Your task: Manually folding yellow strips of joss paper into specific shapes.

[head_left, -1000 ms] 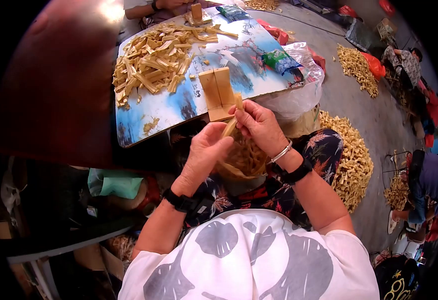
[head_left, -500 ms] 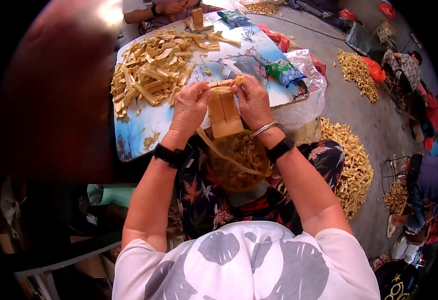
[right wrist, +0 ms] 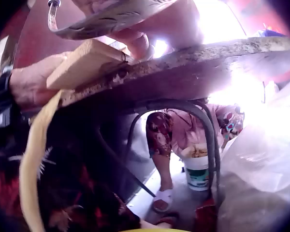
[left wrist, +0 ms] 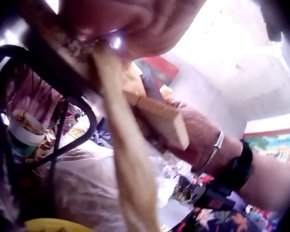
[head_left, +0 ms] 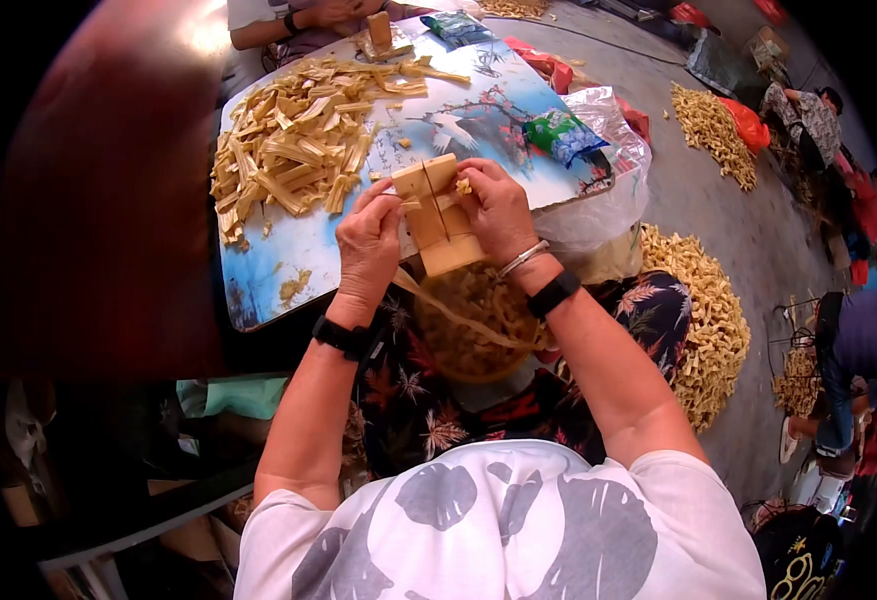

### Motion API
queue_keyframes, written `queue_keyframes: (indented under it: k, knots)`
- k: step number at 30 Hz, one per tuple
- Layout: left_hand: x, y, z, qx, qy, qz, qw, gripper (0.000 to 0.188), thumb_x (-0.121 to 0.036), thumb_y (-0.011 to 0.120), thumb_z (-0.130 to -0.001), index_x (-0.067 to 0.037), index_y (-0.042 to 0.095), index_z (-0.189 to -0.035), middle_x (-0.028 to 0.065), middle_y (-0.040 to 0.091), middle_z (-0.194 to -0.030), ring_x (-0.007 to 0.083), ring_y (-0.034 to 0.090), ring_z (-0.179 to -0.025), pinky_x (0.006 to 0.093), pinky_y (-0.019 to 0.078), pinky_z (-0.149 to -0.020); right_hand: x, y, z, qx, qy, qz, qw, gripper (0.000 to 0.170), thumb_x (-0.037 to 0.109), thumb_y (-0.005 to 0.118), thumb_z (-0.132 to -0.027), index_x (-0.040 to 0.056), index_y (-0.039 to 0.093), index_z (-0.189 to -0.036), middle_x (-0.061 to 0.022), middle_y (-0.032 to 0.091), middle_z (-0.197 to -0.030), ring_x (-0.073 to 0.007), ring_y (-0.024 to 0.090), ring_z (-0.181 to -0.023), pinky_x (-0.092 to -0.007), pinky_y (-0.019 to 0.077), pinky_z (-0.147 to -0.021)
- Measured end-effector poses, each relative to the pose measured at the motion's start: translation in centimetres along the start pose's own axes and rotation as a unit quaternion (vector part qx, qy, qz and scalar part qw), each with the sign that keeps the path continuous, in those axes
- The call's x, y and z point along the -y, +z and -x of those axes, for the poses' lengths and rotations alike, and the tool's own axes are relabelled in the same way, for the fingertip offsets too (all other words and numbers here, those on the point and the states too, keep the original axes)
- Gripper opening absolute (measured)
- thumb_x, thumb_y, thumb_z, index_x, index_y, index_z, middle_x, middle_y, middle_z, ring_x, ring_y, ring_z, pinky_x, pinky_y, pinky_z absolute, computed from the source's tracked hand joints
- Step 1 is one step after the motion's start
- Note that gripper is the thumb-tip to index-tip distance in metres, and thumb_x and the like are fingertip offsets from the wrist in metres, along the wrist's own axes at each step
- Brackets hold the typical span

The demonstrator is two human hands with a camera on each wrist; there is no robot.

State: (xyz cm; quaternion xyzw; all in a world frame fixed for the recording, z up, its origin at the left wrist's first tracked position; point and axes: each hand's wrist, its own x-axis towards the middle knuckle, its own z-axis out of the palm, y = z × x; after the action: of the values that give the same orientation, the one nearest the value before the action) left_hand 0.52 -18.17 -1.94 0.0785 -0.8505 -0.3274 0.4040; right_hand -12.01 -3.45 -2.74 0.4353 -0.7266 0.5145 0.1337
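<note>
Between my hands a small wooden stand (head_left: pixel 447 220), with a dark slit down its upright board, is fixed at the table's near edge. My left hand (head_left: pixel 367 245) pinches a pale yellow strip just left of the board. The long strip (left wrist: pixel 128 159) hangs down from those fingers in the left wrist view. On the board's right side my right hand (head_left: pixel 504 215) pinches a small yellow end (head_left: pixel 464 187) between thumb and finger. Below the stand, a round yellow tub (head_left: pixel 479 372) holds short yellow pieces, and the strip's tail hangs across it.
A heap of yellow strips (head_left: pixel 294 140) covers the table's left side. A green-blue packet (head_left: pixel 564 135) and a clear plastic bag (head_left: pixel 614 200) are at the right. A large pile of short pieces (head_left: pixel 704 340) lies on the floor. Another person's arms (head_left: pixel 309 15) are across the table.
First both hands held a strip together in front of the stand. They then spread it across the stand's top, and now both hands are lower, on either side of the upright board.
</note>
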Motion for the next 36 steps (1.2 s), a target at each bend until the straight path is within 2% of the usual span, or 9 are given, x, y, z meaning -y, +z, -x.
queue_keyframes:
  k: [4, 7, 11, 16, 19, 24, 28, 32, 36]
  knots:
    - [-2.8, -2.0, 0.7, 0.026, -0.271, 0.224, 0.936, 0.012, -0.005, 0.061, -0.095, -0.001, 0.070, -0.101, -0.0020, 0.055, -0.074, 0.0040, 0.048, -0.062, 0.0192, 0.0395, -0.057, 0.6, -2.0, 0.6, 0.033, 0.198, -0.139, 0.970, 0.016, 0.010, 0.070, -0.087, 0.0014, 0.066, -0.099, -0.0054, 0.066, -0.079, -0.0152, 0.065, -0.071, -0.0277, 0.0524, -0.065]
    - [-4.3, -3.3, 2.0, 0.026, -0.328, 0.324, 0.887, 0.017, -0.011, 0.057, -0.099, -0.001, 0.068, -0.105, -0.0015, 0.058, -0.077, 0.0049, 0.049, -0.065, 0.0199, 0.0398, -0.058, 1.8, -4.3, 1.7, 0.037, 0.305, -0.281, 0.909, 0.014, 0.015, 0.068, -0.091, 0.0021, 0.065, -0.096, -0.0020, 0.065, -0.075, -0.0089, 0.064, -0.067, -0.0249, 0.0527, -0.061]
    - [-6.0, -2.9, 6.2, 0.051, -0.400, 0.473, 0.784, 0.021, -0.009, 0.056, -0.096, 0.001, 0.065, -0.113, 0.0010, 0.062, -0.086, 0.0095, 0.055, -0.073, 0.0236, 0.0459, -0.070, 3.2, -7.0, 4.8, 0.055, 0.309, -0.207, 0.927, 0.013, 0.014, 0.064, -0.094, 0.0009, 0.063, -0.094, -0.0010, 0.066, -0.077, -0.0063, 0.063, -0.065, -0.0222, 0.0524, -0.059]
    - [-9.0, -0.2, 9.8, 0.086, -0.376, 0.476, 0.790, 0.018, -0.004, 0.062, -0.093, 0.000, 0.065, -0.110, 0.0060, 0.070, -0.100, 0.0125, 0.064, -0.089, 0.0250, 0.0496, -0.083, 4.2, -7.5, 9.4, 0.046, 0.144, 0.017, 0.988, 0.031, 0.028, 0.069, -0.089, 0.0010, 0.066, -0.103, -0.0137, 0.065, -0.091, -0.0283, 0.066, -0.082, -0.0350, 0.0518, -0.073]
    - [-10.4, 0.8, 10.8, 0.104, -0.346, 0.449, 0.817, 0.017, -0.003, 0.064, -0.092, -0.001, 0.065, -0.109, 0.0037, 0.069, -0.100, 0.0095, 0.063, -0.090, 0.0224, 0.0484, -0.083, 7.5, -7.6, 11.3, 0.135, 0.215, -0.107, 0.961, 0.032, 0.027, 0.068, -0.089, 0.0030, 0.066, -0.111, -0.0157, 0.062, -0.100, -0.0319, 0.063, -0.087, -0.0368, 0.0509, -0.077]
    - [-11.5, 1.5, 12.5, 0.162, -0.297, 0.229, 0.913, 0.014, -0.015, 0.063, -0.095, -0.004, 0.067, -0.104, 0.0018, 0.068, -0.095, 0.0091, 0.063, -0.088, 0.0220, 0.0501, -0.078, 8.5, -7.2, 12.8, 0.040, 0.175, -0.097, 0.979, 0.017, 0.015, 0.063, -0.091, 0.0037, 0.070, -0.101, -0.0144, 0.061, -0.097, -0.0302, 0.062, -0.087, -0.0366, 0.0504, -0.075]
    - [-10.2, -0.4, 13.2, 0.305, -0.607, 0.385, 0.625, 0.041, -0.045, 0.053, -0.098, -0.007, 0.066, -0.097, 0.0042, 0.067, -0.092, 0.0170, 0.066, -0.087, 0.0296, 0.0545, -0.078, 9.0, -8.3, 13.5, 0.035, 0.145, -0.117, 0.982, 0.014, 0.012, 0.065, -0.089, 0.0022, 0.068, -0.098, -0.0137, 0.062, -0.092, -0.0317, 0.063, -0.080, -0.0358, 0.0505, -0.071]
    - [-13.6, 0.7, 13.2, 0.160, -0.624, 0.506, 0.573, 0.033, -0.037, 0.055, -0.099, -0.006, 0.067, -0.100, 0.0033, 0.068, -0.091, 0.0164, 0.065, -0.081, 0.0312, 0.0537, -0.068, 11.7, -8.4, 15.8, 0.116, 0.093, -0.157, 0.976, 0.017, 0.008, 0.068, -0.082, 0.0015, 0.063, -0.096, -0.0157, 0.059, -0.096, -0.0341, 0.061, -0.089, -0.0368, 0.0501, -0.076]
    - [-13.8, 0.7, 11.9, 0.239, -0.618, 0.488, 0.568, 0.013, -0.012, 0.055, -0.098, -0.006, 0.066, -0.102, 0.0032, 0.068, -0.090, 0.0134, 0.064, -0.077, 0.0279, 0.0538, -0.067, 12.6, -8.2, 17.6, 0.102, -0.009, -0.122, 0.987, 0.018, -0.002, 0.066, -0.076, 0.0026, 0.058, -0.091, -0.0155, 0.058, -0.098, -0.0353, 0.059, -0.095, -0.0387, 0.0494, -0.084]
